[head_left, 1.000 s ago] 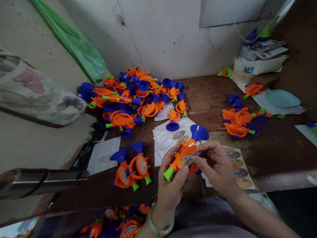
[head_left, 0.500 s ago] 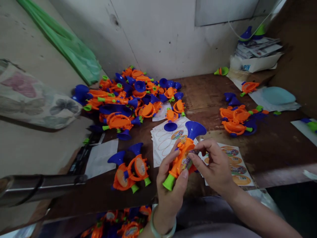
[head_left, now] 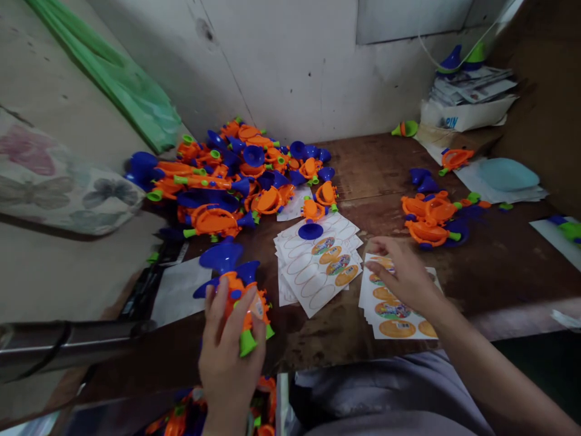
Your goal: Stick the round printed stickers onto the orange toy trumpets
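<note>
My left hand (head_left: 233, 348) is at the front left, its fingers over an orange toy trumpet (head_left: 220, 259) with a blue bell and a green mouthpiece. That trumpet lies on or against other toy trumpets (head_left: 261, 303) on the table, and the hand hides much of it. My right hand (head_left: 406, 272) is above a stack of sticker sheets (head_left: 397, 329) with orange oval labels. Its thumb and forefinger are apart, with nothing seen between them. Between the hands lies a pile of partly used sheets (head_left: 313, 281), where several ovals are blank.
A big heap of toy trumpets (head_left: 218, 221) fills the back left of the table. A smaller group (head_left: 429, 218) lies right. Behind it are a light blue lid-like piece (head_left: 511, 174) and a box of papers (head_left: 467, 115). A metal tube (head_left: 77, 345) juts in from the left.
My left hand has carried the toy trumpet left and down to the others at the front left. My right hand has left the trumpet and moved slightly right, over the sticker sheets.
</note>
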Tool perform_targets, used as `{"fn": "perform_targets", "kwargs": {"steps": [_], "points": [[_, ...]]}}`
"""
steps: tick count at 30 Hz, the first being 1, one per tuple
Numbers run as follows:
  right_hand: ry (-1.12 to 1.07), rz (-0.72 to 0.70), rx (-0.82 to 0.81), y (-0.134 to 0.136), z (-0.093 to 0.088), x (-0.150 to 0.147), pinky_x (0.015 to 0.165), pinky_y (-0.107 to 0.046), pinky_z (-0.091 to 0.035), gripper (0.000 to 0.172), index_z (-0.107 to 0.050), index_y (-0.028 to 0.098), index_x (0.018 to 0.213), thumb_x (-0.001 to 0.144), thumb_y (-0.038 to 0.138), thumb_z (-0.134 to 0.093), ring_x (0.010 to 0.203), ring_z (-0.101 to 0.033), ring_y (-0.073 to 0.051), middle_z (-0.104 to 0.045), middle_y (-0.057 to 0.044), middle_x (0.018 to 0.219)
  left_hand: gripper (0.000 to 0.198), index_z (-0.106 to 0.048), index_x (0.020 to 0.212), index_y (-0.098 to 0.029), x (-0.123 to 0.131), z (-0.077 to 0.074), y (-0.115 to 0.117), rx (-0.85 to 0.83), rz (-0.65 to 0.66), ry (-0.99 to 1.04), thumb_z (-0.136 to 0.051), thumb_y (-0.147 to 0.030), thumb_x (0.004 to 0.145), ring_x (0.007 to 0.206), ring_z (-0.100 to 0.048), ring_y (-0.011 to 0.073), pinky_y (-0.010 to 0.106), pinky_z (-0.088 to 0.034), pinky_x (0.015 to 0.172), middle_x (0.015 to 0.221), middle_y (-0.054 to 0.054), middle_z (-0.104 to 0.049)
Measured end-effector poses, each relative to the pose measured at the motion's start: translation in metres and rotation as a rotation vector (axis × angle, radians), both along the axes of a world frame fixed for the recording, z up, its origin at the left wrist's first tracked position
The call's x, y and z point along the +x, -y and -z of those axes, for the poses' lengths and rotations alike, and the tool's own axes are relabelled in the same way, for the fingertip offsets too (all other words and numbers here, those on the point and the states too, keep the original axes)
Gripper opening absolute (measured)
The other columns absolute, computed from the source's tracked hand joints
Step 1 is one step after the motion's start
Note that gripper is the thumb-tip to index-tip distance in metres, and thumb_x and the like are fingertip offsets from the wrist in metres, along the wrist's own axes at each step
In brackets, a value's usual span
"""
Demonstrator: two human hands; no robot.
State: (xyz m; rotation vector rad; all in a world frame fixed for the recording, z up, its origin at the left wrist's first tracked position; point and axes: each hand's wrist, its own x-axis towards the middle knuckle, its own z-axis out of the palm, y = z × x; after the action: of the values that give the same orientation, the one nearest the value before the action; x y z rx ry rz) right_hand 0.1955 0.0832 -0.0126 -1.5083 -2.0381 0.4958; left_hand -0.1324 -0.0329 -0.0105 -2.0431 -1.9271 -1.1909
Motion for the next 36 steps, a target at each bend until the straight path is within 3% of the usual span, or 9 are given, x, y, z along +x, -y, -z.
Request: {"fn": "perform_targets", "kwargs": {"steps": [3,7,12,15,18,22,30,32,36], "points": [[0.221,-0.089,-0.2,-0.011,0.003,-0.017,0.096,-0.048,-0.058,0.039,-0.061,0.016,0.134,0.101,0.033,-0.071,0.111,-0.075,-0.035,-0.077,-0.018,0.119,0.066,-0.057,0.16,-0.037,-0.033,0.023,0.001,-0.178,-0.038,-0.203,-0.071,-0.017,0.099,0.17,-0.021,0.0476,0.073,-0.033,0.132,0.185,0.008,-0.025],[0.305,-0.099,-0.208,-0.032,0.005,-0.054,0.109,-0.049,-0.052,0.055,-0.057,0.01,0.143,0.099,0.037,-0.077,0.131,-0.067,-0.039,-0.071,-0.026,0.137,0.05,-0.064,0.154,-0.025,-0.034,0.038,0.0,-0.313,-0.096,-0.3,-0.067,-0.031,0.104,0.17,-0.009,0.0529,0.084,-0.027,0.126,0.177,0.021,-0.039],[0.403,-0.085,-0.223,-0.051,0.011,-0.078,0.107,-0.049,-0.052,0.078,-0.05,0.013,0.153,0.088,0.032,-0.088,0.132,-0.064,-0.04,-0.07,-0.026,0.14,0.039,-0.072,0.142,-0.019,-0.005,0.041,-0.016,-0.251,-0.063,-0.276,-0.061,-0.027,0.106,0.17,-0.018,0.0509,0.082,-0.033,0.125,0.166,0.024,-0.054],[0.436,-0.07,-0.214,-0.052,0.016,-0.081,0.107,-0.05,-0.052,0.073,-0.05,0.013,0.154,0.091,0.024,-0.084,0.131,-0.064,-0.04,-0.072,-0.025,0.138,0.04,-0.071,0.141,-0.02,0.023,0.045,-0.036,-0.256,0.015,-0.22,-0.062,-0.022,0.102,0.166,-0.034,0.0464,0.073,-0.043,0.124,0.161,0.021,-0.061],[0.442,-0.069,-0.197,-0.049,0.022,-0.08,0.106,-0.049,-0.053,0.069,-0.049,0.016,0.156,0.094,0.019,-0.077,0.129,-0.066,-0.039,-0.074,-0.023,0.134,0.054,-0.063,0.15,-0.016,0.052,0.047,-0.063,-0.407,0.088,-0.242,-0.067,-0.019,0.096,0.158,-0.048,0.0447,0.068,-0.046,0.123,0.163,0.023,-0.059],[0.403,-0.073,-0.175,-0.048,0.03,-0.079,0.104,-0.047,-0.055,0.064,-0.052,0.015,0.153,0.093,0.017,-0.076,0.124,-0.068,-0.038,-0.073,-0.023,0.135,0.07,-0.053,0.157,-0.013,0.077,0.046,-0.097,-0.543,0.081,-0.227,-0.076,-0.019,0.091,0.154,-0.053,0.0458,0.065,-0.049,0.121,0.164,0.028,-0.056],[0.167,-0.141,-0.091,-0.046,0.04,-0.073,0.107,-0.043,-0.057,0.06,-0.058,0.02,0.147,0.091,0.0,-0.051,0.12,-0.072,-0.029,-0.075,-0.015,0.13,0.07,-0.057,0.152,-0.018,0.079,0.046,-0.107,-0.517,0.08,-0.114,-0.074,-0.004,0.085,0.129,-0.073,0.036,0.058,-0.05,0.121,0.135,0.018,-0.075],[0.088,-0.157,-0.064,-0.045,0.037,-0.066,0.1,-0.04,-0.059,0.06,-0.056,0.023,0.147,0.092,0.002,-0.051,0.112,-0.074,-0.025,-0.077,-0.011,0.12,0.067,-0.057,0.154,-0.019,0.075,0.042,-0.107,-0.475,0.074,-0.057,-0.069,-0.007,0.089,0.123,-0.076,0.0351,0.056,-0.053,0.118,0.133,0.017,-0.075],[-0.058,-0.198,0.002,-0.038,0.021,-0.053,0.08,-0.032,-0.061,0.053,-0.051,0.021,0.145,0.094,0.007,-0.056,0.085,-0.073,-0.019,-0.073,-0.001,0.093,0.051,-0.057,0.153,-0.019,0.07,0.023,-0.112,-0.332,0.116,0.074,-0.06,-0.021,0.102,0.138,-0.069,0.0339,0.048,-0.055,0.116,0.147,0.019,-0.07]]}}
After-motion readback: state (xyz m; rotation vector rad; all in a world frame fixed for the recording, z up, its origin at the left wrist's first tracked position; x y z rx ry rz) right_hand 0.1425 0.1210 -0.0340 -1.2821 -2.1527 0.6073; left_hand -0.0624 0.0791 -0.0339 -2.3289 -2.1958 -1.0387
